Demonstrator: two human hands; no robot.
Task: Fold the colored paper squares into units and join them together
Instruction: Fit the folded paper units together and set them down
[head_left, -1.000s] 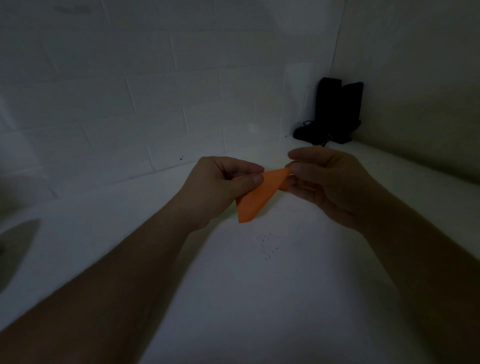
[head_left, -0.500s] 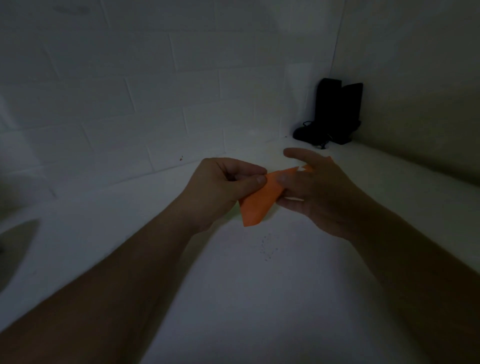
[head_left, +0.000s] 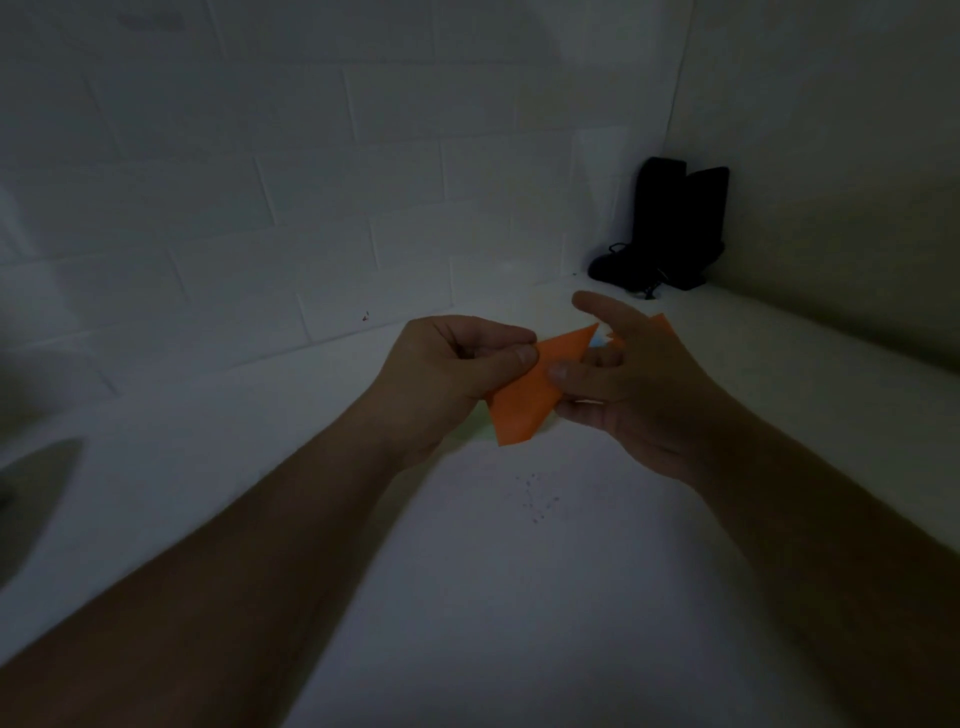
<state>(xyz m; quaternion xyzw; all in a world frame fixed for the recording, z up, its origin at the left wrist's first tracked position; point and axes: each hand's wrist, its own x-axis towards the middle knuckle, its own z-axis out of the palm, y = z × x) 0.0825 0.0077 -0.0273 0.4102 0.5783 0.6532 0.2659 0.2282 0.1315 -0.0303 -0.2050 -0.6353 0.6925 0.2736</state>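
Observation:
A folded orange paper unit (head_left: 524, 402) hangs in the air above the white table (head_left: 467, 571), its lower corner pointing down. My left hand (head_left: 441, 374) pinches its upper left edge between thumb and curled fingers. My right hand (head_left: 628, 384) is at its right side: the thumb presses on the paper's face, the index finger sticks up and away, and the other fingers lie behind the sheet. An orange tip (head_left: 662, 322) shows past the right hand, and a small pale blue patch (head_left: 597, 340) shows between the fingers.
A black object with a cord (head_left: 670, 228) stands in the far right corner against the white brick wall. A dark rounded shape (head_left: 31, 499) lies at the table's left edge. Small dark specks (head_left: 535, 499) mark the table below the paper.
My right hand has loosened its pinch on the paper's right tip, spread its fingers and slid its thumb onto the paper's face. The paper turned slightly and sits lower. The left hand's hold is unchanged.

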